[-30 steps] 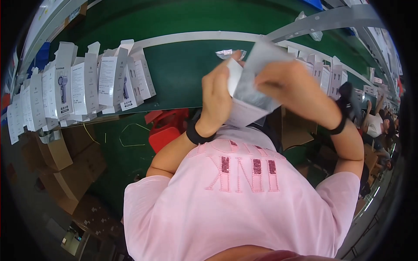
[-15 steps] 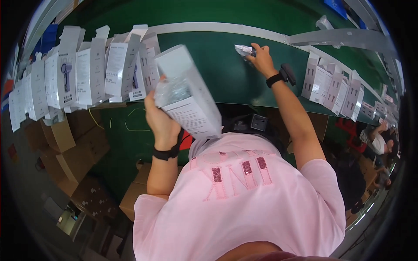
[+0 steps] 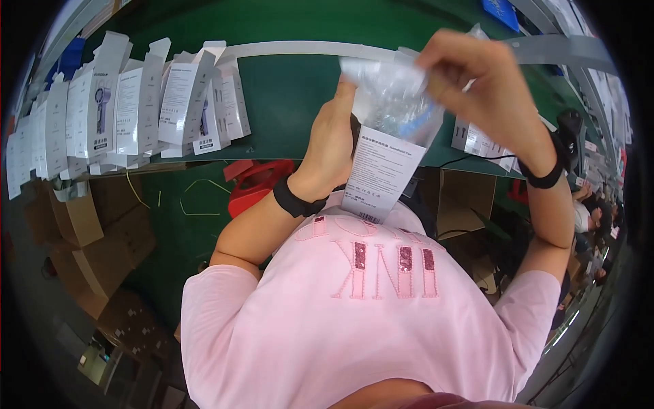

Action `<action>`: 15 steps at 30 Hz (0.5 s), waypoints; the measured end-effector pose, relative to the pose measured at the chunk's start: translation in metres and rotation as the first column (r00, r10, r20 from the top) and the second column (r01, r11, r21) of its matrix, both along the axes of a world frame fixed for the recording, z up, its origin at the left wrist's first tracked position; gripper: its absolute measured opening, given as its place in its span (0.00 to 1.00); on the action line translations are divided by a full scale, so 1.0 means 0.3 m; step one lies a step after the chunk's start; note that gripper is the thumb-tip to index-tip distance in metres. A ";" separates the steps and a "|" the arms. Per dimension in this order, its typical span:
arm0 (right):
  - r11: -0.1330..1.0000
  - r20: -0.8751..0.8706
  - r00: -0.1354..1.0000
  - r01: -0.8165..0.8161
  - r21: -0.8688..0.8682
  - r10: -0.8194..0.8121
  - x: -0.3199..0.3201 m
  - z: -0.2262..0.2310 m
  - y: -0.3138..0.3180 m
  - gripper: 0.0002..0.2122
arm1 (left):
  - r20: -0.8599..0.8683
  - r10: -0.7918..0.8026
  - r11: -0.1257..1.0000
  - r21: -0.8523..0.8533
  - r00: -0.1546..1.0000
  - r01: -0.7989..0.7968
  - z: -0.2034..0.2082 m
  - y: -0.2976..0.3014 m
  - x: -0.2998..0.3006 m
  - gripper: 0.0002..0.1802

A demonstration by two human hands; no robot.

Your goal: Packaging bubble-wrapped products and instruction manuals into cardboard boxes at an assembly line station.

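Note:
My left hand (image 3: 330, 140) is wrapped around the left side of a white printed carton (image 3: 383, 167), held tilted in front of my chest with its open end away from me. A crinkled clear plastic bag (image 3: 392, 102) fills the open end, with something light blue showing through. Over the right edge of that opening, my right hand (image 3: 477, 78) has thumb and fingers closed together in a pinch. What lies between the fingertips is hidden and slightly blurred.
Several open white cartons (image 3: 139, 112) stand in a row on the green table (image 3: 286, 88) at the left. More cartons (image 3: 477, 142) are at the right, partly behind my forearm. A red stool-like object (image 3: 255, 184) and brown cardboard boxes (image 3: 112, 255) are below the table edge.
My right hand has come back from a small bagged item on the table to the carton's opening. That item no longer lies there. My left hand has moved the carton right and turned it.

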State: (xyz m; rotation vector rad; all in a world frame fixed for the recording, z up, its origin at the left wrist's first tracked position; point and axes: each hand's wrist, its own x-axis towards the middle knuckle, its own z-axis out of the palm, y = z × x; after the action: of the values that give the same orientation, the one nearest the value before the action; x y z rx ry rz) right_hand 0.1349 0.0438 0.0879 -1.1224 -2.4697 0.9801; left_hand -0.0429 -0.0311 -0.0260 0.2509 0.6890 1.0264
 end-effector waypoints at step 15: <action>0.900 0.223 0.926 -0.203 -0.387 0.304 -0.023 0.106 -0.037 0.20 | -0.093 -0.119 0.989 0.080 0.988 0.127 -0.015 -0.006 -0.008 0.29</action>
State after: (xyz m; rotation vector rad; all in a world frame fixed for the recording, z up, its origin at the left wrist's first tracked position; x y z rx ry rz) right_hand 0.1280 0.0327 0.1198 -1.1199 -2.7953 1.4937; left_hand -0.0452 -0.0328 -0.0304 0.4112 0.7012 0.9318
